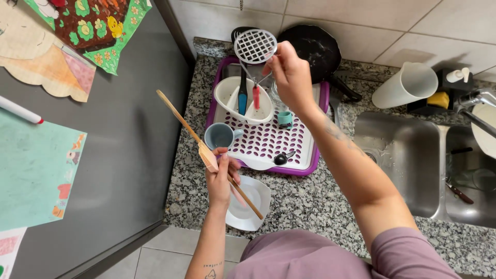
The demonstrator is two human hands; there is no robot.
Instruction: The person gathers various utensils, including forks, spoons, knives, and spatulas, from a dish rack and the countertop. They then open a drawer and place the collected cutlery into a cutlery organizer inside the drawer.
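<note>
The right hand [290, 72] has its fingers closed round the wire neck of a white potato masher [255, 46], whose grid head stands raised above the back of the purple dish rack [315, 160] while its red handle hangs down into the white cutlery holder [227, 93]; the left hand [219, 178] grips a wooden spatula [178, 116] and a thin pink-handled utensil together, fingers wrapped tight, the spatula slanting up to the left; just beside that hand a grey-blue mug [219, 135] sits on the rack's edge; beneath it a white plate [256, 199] lies on the granite counter [310, 201]; a black frying pan [316, 46] leans behind the rack; the steel sink [403, 155] lies to the right.
</note>
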